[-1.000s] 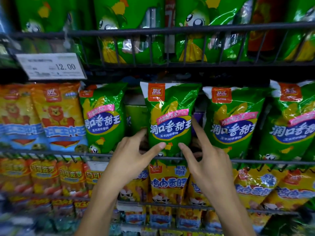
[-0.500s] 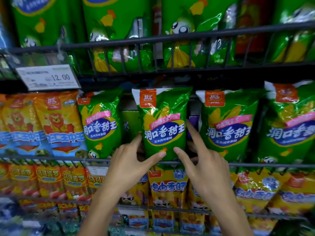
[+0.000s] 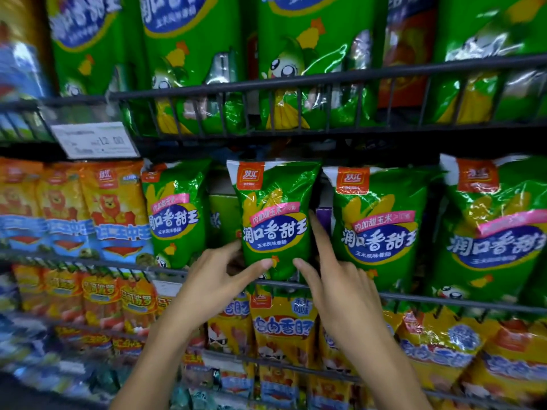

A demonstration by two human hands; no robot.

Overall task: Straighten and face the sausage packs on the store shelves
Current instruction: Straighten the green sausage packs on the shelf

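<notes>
A green sausage pack (image 3: pixel 273 208) with a red logo stands upright on the middle wire shelf (image 3: pixel 444 298), its label facing me. My left hand (image 3: pixel 213 284) pinches its lower left edge, thumb on the front and fingers behind. My right hand (image 3: pixel 334 279) holds the lower right edge, thumb on the front and index finger lying up along the side. More green packs stand on either side: one to the left (image 3: pixel 174 214), two to the right (image 3: pixel 376 226) (image 3: pixel 497 232).
Orange packs (image 3: pixel 115 208) fill the shelf's left part under a price tag (image 3: pixel 94 140). Larger green packs (image 3: pixel 284 69) stand behind the upper shelf rail (image 3: pixel 325 81). Yellow packs (image 3: pixel 284 327) hang in the rows below. A gap with a box (image 3: pixel 223 214) shows behind the held pack.
Both hands keep their hold on the middle green pack and have shifted slightly left with it. The view has tilted upward, so the shelves sit lower in the frame.
</notes>
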